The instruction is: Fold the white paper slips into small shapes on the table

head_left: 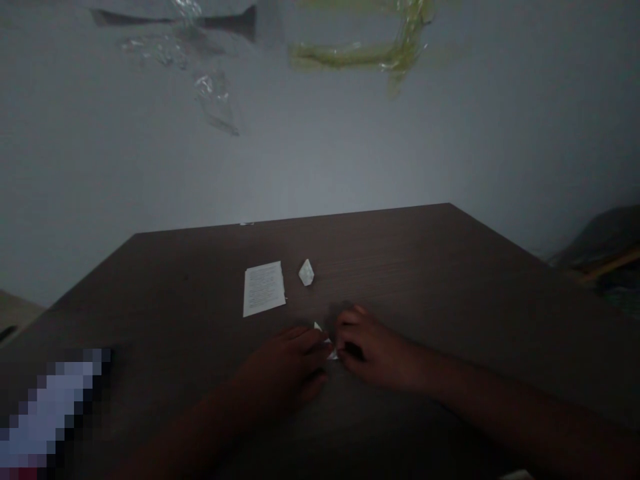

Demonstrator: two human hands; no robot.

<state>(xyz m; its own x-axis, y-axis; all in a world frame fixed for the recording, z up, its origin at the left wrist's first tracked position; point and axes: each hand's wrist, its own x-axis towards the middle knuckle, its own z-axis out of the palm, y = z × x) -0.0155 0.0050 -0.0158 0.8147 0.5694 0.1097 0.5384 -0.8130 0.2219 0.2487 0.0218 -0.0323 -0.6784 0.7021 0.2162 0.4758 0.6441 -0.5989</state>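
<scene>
Head view shows a small white paper piece [333, 356] on the table [400, 267], partly covered by the outstretched fingers [310, 342] of the left hand [285, 360]. Its near end meets the curled fingertips of the right hand [373, 350]; whether either hand pinches it, I cannot tell. Beyond lie a printed sheet [264, 289] and a folded white piece [307, 273]

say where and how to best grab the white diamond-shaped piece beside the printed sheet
The white piece is probably best pinched across its wide middle, right hand coming from the right: it tapers at both ends, and the printed sheet lies left.
</scene>
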